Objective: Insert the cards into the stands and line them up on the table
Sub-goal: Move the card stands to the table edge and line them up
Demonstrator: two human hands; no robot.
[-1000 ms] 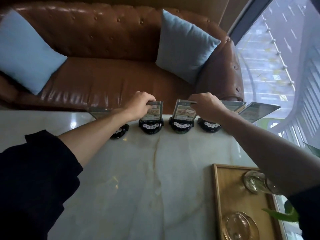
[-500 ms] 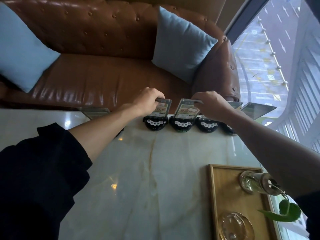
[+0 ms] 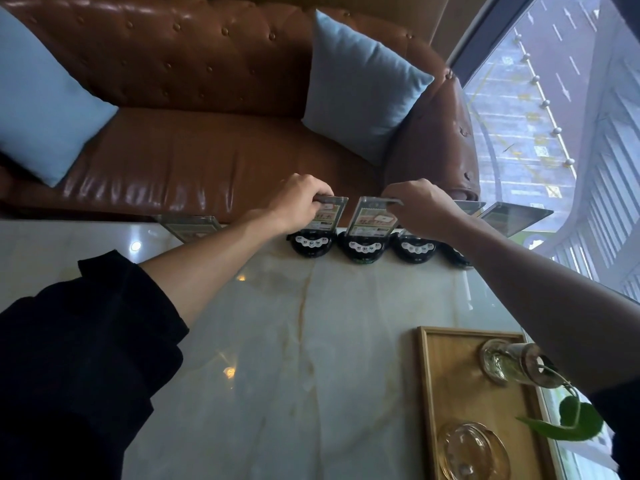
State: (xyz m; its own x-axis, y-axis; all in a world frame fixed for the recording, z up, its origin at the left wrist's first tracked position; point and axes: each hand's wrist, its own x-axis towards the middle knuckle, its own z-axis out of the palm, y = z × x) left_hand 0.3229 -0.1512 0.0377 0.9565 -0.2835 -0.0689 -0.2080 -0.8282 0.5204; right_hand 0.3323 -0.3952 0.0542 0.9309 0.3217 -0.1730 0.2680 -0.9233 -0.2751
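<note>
Left grip: the left hand (image 3: 299, 202) pinches the top edge of a card (image 3: 327, 216) that stands in its stand (image 3: 311, 243); fingers curl over the rim and hide most of the card face.
Right grip: the right hand (image 3: 420, 206) grasps the top right corner of the next card (image 3: 370, 220), which leans back in its own stand (image 3: 363, 247).
Spacing: these two stands sit just beside each other, bases nearly touching, at the far edge of the table (image 3: 277, 341).
Row: a third stand (image 3: 414, 249) is close on the right, and two more cards (image 3: 516, 218) show past the right wrist, their bases mostly hidden by the arm; another card (image 3: 188, 225) lies off to the left, well apart, with its base out of sight behind the left forearm.
Risk, edge: the row runs right along the table's far rim, so a push away from the body could tip a stand off toward the sofa (image 3: 207, 150).
Risk, leverage: both hands hold high on the cards, so a sideways shove would likely tilt the card or pull it from the slot rather than slide the base.
Risk, neighbours: the right forearm crosses over the right-hand stands, and dropping the elbow could knock them out of line.
Risk, tray: the tray (image 3: 424, 393) with its glass bottle (image 3: 509, 363) sits under the right arm's way back.
</note>
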